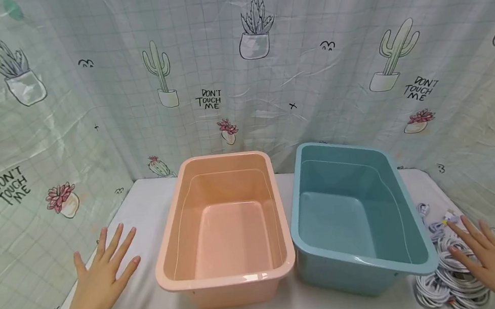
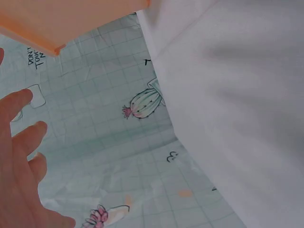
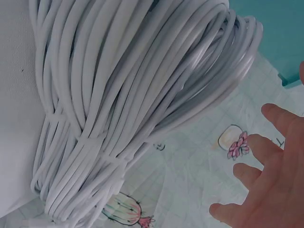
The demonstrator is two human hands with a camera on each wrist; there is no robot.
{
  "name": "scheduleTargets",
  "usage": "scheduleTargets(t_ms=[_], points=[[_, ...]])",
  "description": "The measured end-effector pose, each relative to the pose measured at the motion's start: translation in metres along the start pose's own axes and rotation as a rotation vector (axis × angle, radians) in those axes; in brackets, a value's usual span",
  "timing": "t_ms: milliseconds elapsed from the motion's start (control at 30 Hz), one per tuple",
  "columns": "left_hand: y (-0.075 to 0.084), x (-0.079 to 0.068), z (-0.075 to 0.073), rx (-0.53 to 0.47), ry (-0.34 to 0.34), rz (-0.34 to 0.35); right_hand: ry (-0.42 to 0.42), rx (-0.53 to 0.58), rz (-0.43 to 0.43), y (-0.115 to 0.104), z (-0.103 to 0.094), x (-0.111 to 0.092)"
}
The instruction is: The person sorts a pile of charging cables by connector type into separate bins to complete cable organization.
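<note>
r hand (image 1: 493, 260) nr cables (image 1: 456, 278) & teal bin (image 1: 337, 220) (l hand (image 1: 102, 279) nr peach bin (image 1: 233, 240))

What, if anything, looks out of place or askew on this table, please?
The blue-green bin sits slightly askew, angled against the straighter peach bin. The bundled white cables are heaped beside the blue-green bin. Nothing visible looks spilled or damaged.
</note>
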State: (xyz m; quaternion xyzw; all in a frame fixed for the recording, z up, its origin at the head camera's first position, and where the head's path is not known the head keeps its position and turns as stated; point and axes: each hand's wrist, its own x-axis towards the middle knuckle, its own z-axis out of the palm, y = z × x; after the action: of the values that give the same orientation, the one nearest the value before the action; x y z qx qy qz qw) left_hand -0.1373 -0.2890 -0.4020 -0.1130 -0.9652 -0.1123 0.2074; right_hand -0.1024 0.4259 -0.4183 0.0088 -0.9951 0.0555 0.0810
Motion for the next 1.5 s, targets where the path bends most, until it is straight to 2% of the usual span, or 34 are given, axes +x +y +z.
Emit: scheduleTargets(t_ms=[200, 367, 567, 867, 933, 1167, 1300, 1500], points=[[0.006, 0.003, -0.006, -0.012, 0.032, 0.030, -0.020, -0.015, 0.012, 0.004, -0.001, -0.003], [0.014, 0.006, -0.010, -0.023, 0.056, 0.054, 0.018, -0.059, -0.029, 0.007, 0.001, -0.007], [0.030, 0.009, -0.018, -0.067, 0.096, 0.118, 0.060, -0.102, -0.056, 0.010, 0.003, -0.008], [0.057, 0.010, -0.025, -0.169, 0.131, 0.226, 0.105, -0.099, -0.079, 0.021, 0.005, -0.010], [0.062, 0.009, -0.025, -0.171, 0.133, 0.252, 0.079, -0.114, -0.065, 0.024, 0.005, -0.010], [0.081, 0.008, -0.022, -0.190, 0.185, 0.363, -0.127, -0.176, -0.009, 0.031, 0.004, -0.012], [0.089, 0.007, -0.020, -0.192, 0.197, 0.401, -0.175, -0.189, 0.001, 0.030, 0.006, -0.016], [0.099, 0.008, -0.015, -0.194, 0.188, 0.459, -0.163, -0.191, 0.014, 0.032, 0.013, -0.022]])
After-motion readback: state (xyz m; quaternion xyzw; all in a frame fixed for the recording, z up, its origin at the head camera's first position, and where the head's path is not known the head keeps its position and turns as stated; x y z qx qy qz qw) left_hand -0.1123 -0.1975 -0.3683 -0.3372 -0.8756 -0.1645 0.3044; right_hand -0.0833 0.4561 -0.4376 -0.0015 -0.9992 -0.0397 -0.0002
